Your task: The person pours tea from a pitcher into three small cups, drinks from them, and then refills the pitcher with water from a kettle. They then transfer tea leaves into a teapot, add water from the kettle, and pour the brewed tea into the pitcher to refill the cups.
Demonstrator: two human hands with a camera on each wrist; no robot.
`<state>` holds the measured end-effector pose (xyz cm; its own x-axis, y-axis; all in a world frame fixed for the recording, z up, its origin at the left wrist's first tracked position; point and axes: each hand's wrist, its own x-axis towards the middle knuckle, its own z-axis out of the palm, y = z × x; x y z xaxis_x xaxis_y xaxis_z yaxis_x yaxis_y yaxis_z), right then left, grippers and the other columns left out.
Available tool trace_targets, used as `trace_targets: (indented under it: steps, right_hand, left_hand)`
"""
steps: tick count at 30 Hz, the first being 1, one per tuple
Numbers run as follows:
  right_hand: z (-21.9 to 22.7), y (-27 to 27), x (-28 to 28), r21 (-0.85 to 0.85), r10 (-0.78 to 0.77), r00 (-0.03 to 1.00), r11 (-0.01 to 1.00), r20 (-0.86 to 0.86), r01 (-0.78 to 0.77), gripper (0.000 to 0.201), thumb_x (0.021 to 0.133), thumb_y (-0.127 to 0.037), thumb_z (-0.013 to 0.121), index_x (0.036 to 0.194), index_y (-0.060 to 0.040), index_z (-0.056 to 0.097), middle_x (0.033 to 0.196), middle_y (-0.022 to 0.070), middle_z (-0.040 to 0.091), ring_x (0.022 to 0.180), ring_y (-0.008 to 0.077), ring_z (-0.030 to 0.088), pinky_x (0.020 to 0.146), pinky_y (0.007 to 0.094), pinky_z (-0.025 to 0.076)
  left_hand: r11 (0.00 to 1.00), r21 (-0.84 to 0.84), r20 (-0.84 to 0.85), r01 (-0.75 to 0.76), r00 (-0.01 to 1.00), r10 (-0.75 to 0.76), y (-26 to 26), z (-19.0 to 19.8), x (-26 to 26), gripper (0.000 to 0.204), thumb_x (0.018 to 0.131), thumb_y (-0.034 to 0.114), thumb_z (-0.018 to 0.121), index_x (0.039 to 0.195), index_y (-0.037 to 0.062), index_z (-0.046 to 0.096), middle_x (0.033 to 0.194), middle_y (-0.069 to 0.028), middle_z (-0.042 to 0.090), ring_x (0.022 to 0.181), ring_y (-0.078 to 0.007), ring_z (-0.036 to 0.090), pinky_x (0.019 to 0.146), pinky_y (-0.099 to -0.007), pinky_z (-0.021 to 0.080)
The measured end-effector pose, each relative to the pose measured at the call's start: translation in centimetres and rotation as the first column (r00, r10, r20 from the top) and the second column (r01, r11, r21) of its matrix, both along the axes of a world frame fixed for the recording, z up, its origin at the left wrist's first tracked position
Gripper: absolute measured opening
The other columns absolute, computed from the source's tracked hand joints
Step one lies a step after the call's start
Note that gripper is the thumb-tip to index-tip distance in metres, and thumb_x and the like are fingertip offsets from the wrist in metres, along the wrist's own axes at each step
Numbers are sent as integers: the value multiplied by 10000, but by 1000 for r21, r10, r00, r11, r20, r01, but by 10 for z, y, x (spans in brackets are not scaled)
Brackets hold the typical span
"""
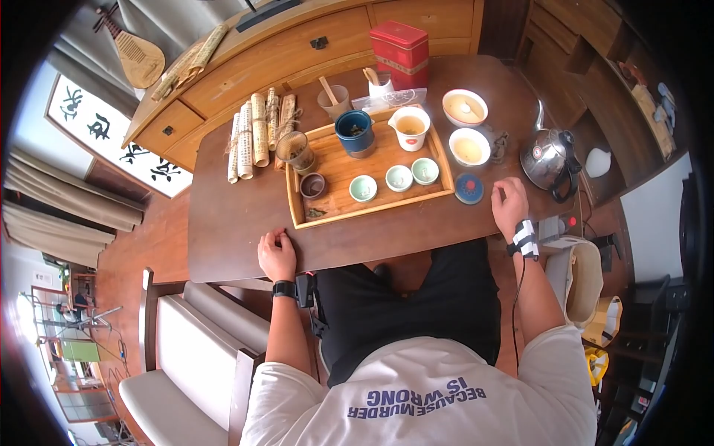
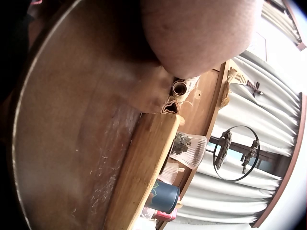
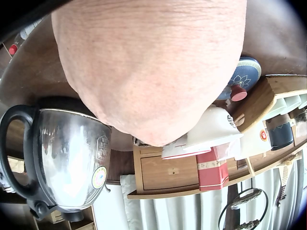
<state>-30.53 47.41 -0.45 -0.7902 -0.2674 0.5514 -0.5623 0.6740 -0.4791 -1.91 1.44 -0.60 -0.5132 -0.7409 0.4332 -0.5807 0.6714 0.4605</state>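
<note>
In the head view my left hand [image 1: 277, 256] rests at the table's front edge, fingers loosely curled, holding nothing. My right hand [image 1: 510, 204] rests on the tabletop, also loosely curled with nothing in it. Just left of it lies a round blue lid [image 1: 469, 188]; to its right stands a steel kettle [image 1: 545, 160]. Between the hands is a wooden tea tray [image 1: 375, 209]. On it are a blue cup [image 1: 355, 137], a white pitcher [image 1: 410, 130] of tea, three pale green cups [image 1: 364, 189], a small dark cup [image 1: 313, 186] and a ribbed glass [image 1: 296, 154]. Both wrist views hide the fingers.
Two white bowls, the nearer [image 1: 469, 149] holding tea, stand right of the tray. Behind are a red tin [image 1: 401, 53] and a brown cup [image 1: 332, 99]. Rolled bamboo scrolls [image 1: 259, 132] lie at left. A chair [image 1: 201, 338] and a bin [image 1: 584, 279] flank the person.
</note>
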Motion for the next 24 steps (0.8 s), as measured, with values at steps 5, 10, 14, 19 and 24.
trace_targets:
  steps: [5,10,14,19,24]
  right_hand:
    - [-2,0,-1,6,-2,999,1000,-41,2,93,875,-22,702,964,-17,675,1024,146,663,982,371,647,864,440,527]
    - [1,-1,1,12,-8,1000,1000,-19,8,116,859,-33,710,970,-13,681,1035,149,659,1012,377,635,892,464,521]
    - [-1,-1,0,7,-10,1000,1000,-8,10,112,860,-33,709,966,-12,681,1033,148,659,1009,376,635,888,461,522]
    - [1,-1,1,12,-6,1000,1000,-8,6,108,862,-32,709,964,-9,683,1031,146,658,1005,374,635,881,459,524]
    - [4,-2,2,4,-9,1000,1000,-6,9,107,864,-33,709,964,-8,683,1026,144,656,1004,371,635,881,456,525]
  left_hand:
    - [1000,10,0,2,1000,-2,0,0,1,118,933,180,677,954,105,765,864,-85,681,878,-313,661,823,-454,527]
    - [1000,1,2,4,1000,-4,0,0,1,115,934,181,678,955,106,763,876,-92,685,897,-324,661,830,-461,527]
    - [999,33,20,-6,1000,5,2,3,0,115,936,181,677,954,102,759,898,-101,696,922,-336,665,843,-466,528]
    - [1000,30,30,-7,1000,6,-1,1,0,115,936,183,677,951,102,757,916,-106,703,936,-340,669,856,-468,529]
    - [1000,27,27,-6,1000,5,0,2,1,115,934,184,678,952,104,758,922,-105,705,936,-341,670,857,-469,530]
